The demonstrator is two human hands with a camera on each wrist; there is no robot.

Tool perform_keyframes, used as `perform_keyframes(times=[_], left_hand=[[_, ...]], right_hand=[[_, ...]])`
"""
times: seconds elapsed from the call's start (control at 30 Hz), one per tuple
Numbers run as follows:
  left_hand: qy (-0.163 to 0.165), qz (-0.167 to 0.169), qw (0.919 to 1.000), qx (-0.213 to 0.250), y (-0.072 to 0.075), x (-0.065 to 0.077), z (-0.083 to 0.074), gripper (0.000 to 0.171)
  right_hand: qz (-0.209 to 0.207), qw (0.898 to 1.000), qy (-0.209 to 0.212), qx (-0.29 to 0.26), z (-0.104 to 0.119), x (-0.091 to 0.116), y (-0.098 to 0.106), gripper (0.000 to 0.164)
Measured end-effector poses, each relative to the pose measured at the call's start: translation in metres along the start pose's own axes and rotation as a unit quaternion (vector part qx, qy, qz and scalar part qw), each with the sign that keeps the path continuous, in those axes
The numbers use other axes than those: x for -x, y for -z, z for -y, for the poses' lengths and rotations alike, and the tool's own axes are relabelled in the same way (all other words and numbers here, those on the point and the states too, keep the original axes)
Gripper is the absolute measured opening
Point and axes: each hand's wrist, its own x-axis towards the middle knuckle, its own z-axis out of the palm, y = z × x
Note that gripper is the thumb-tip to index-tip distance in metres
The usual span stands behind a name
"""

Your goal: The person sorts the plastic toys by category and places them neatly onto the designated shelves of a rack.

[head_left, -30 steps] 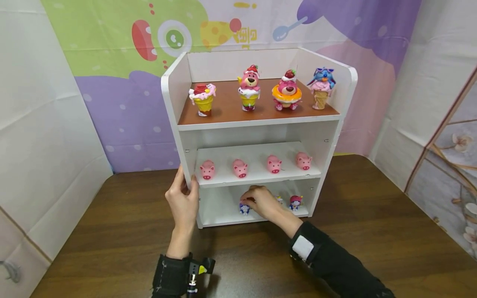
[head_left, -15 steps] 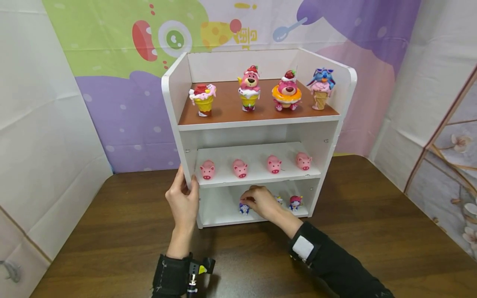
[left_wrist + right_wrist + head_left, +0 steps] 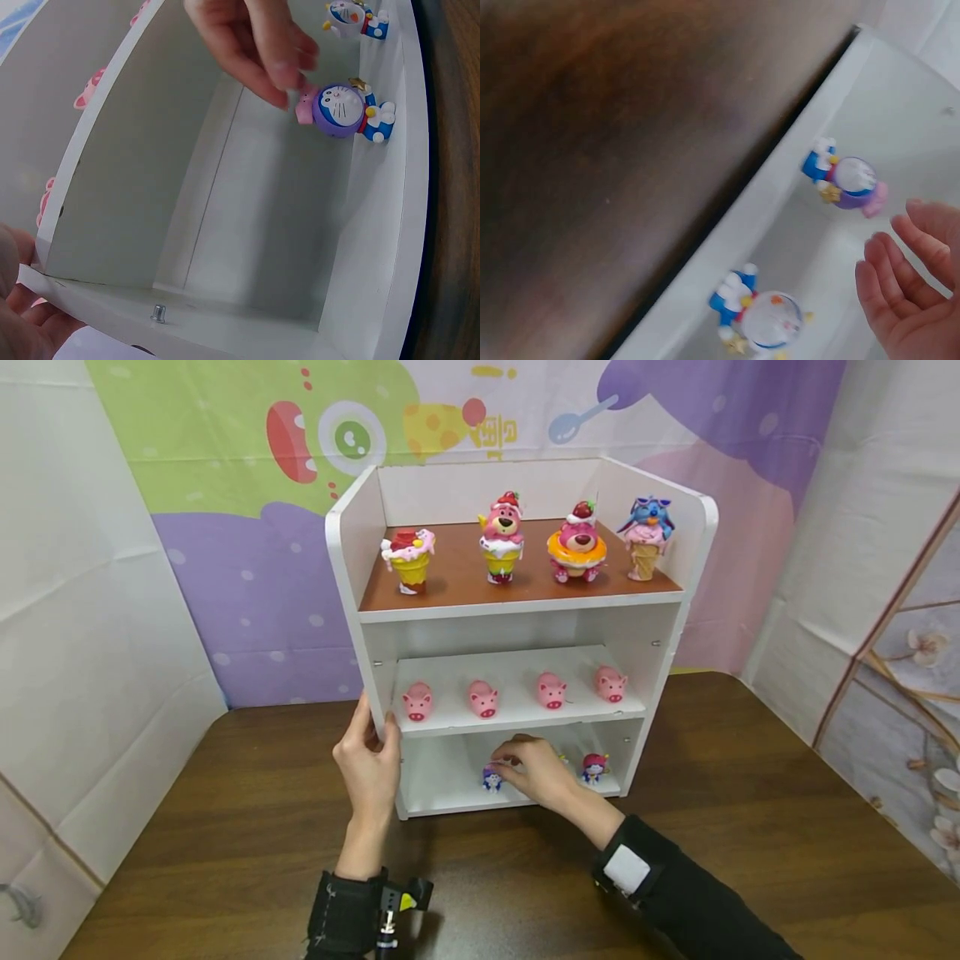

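Note:
My left hand (image 3: 371, 768) grips the left side panel of the white three-tier shelf unit (image 3: 522, 603), thumb and fingers on either side of it. On the bottom tier sits a small blue-and-white cat figurine (image 3: 492, 779) with a purple hood and pink bow, upright near the front lip. Beside it is my right hand (image 3: 542, 772), thumb and fingers spread. In the right wrist view the fingertips are just apart from the pink bow, holding nothing. A white-headed figurine (image 3: 772, 321) stands to its right, mostly hidden by the hand in the head view; farther right is a red-hatted one (image 3: 595, 768).
Several pink pigs (image 3: 483, 699) line the middle tier. The brown top tier carries two pink bear figurines (image 3: 577, 543), a yellow cone figurine (image 3: 409, 560) and a blue figurine on a cone (image 3: 647, 537). Below is a brown wooden table (image 3: 480, 877); a cartoon cloth hangs behind.
My right hand has let go of the purple-hooded figurine and drawn slightly to the right. The figurine stays in place. My left hand has not moved.

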Motion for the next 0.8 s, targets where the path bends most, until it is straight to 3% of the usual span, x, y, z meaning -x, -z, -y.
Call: perform_keyframes(times=[0.2, 0.4, 0.5, 0.6, 0.73, 0.8], left_hand=[[-0.005, -0.001, 1.0, 0.001, 0.0, 0.0, -0.001, 0.045], [-0.008, -0.005, 0.9999, -0.002, -0.001, 0.0, -0.001, 0.043], [-0.008, -0.006, 0.9999, -0.002, -0.001, 0.0, -0.001, 0.043], [-0.005, -0.007, 0.9999, -0.008, -0.001, 0.0, -0.002, 0.043], [-0.005, -0.007, 0.9999, -0.012, -0.001, 0.0, -0.003, 0.043], [-0.004, -0.006, 0.9999, -0.01, -0.001, 0.0, -0.003, 0.043]], right_hand=[[-0.104, 0.993, 0.058, -0.017, 0.009, 0.014, 0.023, 0.006], [-0.224, 0.968, 0.108, -0.029, 0.013, 0.029, 0.047, 0.006], [-0.297, 0.946, 0.131, -0.019, 0.014, 0.034, 0.058, 0.011], [-0.382, 0.914, 0.138, -0.01, 0.012, 0.036, 0.07, 0.019], [-0.485, 0.867, 0.112, -0.024, 0.004, 0.036, 0.086, 0.016], [-0.519, 0.85, 0.087, -0.033, -0.003, 0.037, 0.092, 0.014]])
